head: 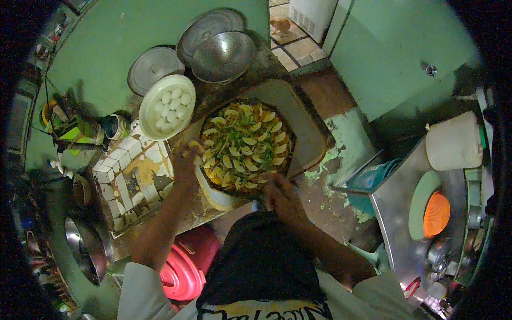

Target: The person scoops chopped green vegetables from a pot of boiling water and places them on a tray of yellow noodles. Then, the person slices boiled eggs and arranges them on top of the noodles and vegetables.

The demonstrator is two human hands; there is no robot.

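A large round dish of food (248, 148) lies in front of me, topped with egg wedges (249, 141) and chopped green herbs. My left hand (191, 156) is at the dish's left rim, its fingers bent around a small pale-yellow piece too blurred to name surely. Over the near right rim hovers or rests my right hand (280, 190), fingers drawn together; whether they hold something cannot be made out. Beyond my left hand, a cream oval bowl (146, 120) contains several whole white peeled eggs (172, 116).
A dark rectangular tray (306, 132) extends under and beyond the dish. Against the green wall lean a metal colander (224, 56) and round metal lids (156, 68). White broken tiles (120, 192) cover the left counter. A pink lidded bin (182, 272) stands below; a steel counter (394, 204) is right.
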